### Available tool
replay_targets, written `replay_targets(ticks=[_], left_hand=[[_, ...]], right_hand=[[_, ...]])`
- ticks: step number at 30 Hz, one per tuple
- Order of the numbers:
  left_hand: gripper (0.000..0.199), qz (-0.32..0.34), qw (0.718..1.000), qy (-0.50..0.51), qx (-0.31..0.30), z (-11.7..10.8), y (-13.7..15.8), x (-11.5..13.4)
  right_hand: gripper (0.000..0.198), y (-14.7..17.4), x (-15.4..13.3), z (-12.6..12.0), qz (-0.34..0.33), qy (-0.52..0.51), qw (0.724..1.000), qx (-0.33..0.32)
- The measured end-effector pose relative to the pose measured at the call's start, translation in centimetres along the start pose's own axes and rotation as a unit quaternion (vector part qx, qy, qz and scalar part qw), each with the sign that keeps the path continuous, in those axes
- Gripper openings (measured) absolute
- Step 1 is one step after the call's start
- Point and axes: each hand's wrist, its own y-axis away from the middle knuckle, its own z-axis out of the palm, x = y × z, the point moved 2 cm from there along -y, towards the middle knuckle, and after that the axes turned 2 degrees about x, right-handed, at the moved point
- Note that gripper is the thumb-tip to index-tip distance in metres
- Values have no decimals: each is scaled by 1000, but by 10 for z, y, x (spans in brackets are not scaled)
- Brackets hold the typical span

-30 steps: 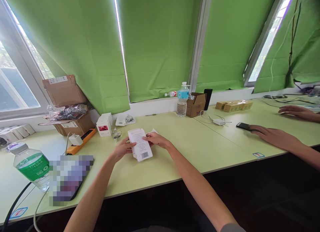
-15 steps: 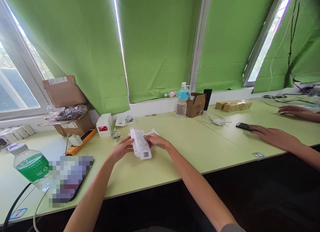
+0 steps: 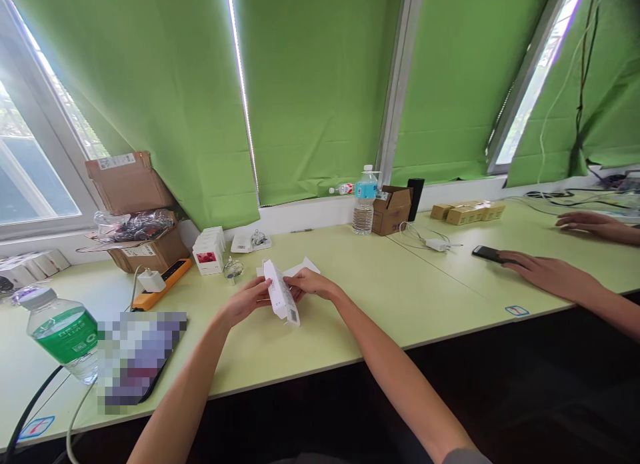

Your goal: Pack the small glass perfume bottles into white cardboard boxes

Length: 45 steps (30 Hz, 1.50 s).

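Observation:
A white cardboard box [image 3: 281, 294] with printed text and a barcode is held upright and tilted above the table, its end flaps loose. My left hand [image 3: 250, 299] is closed on its left side. My right hand [image 3: 307, 282] pinches its right side, and part of those fingers is hidden behind the panel. Behind the right hand a white cardboard flap or sheet [image 3: 306, 265] shows; I cannot tell whether it joins the box. Close beyond my left hand lies a small bagged item [image 3: 233, 269], beside a row of white boxes [image 3: 209, 252] standing together.
On the left are a water bottle [image 3: 65, 331], a blurred phone [image 3: 143, 364], an orange power strip [image 3: 164, 285] and an open carton [image 3: 145, 247]. A large bottle [image 3: 365, 201] and a small carton [image 3: 391, 212] stand at the back. Another person's hand [image 3: 545, 274] touches a phone [image 3: 487, 253] at right.
The white box has turned in my hands, so its printed face now points right and its narrow side shows. Both hands have shifted only slightly.

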Motion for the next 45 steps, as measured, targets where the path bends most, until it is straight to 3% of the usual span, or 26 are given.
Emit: replay_targets(ticks=[6,11,16,26,39,45], left_hand=[[48,8,1000,5,22,-1,-1,1],[43,13,997,-2,82,-10,-9,-6],[43,17,993,-13,114,-13,-12,-9],[58,42,993,-55,98,-6,-8,-5],[43,37,999,-11,34,-10,-7,-3],[47,29,996,1,84,-20,-13,-13]], right_hand=[[38,7,-10,5,1,-8,998,56],[43,2,-5,5,18,15,1000,1],[56,-7,4,2,63,50,997,-1],[62,1,-6,12,57,68,995,-50],[50,8,-20,9,-7,-14,999,-35],[54,4,-16,5,-5,-25,999,-40]])
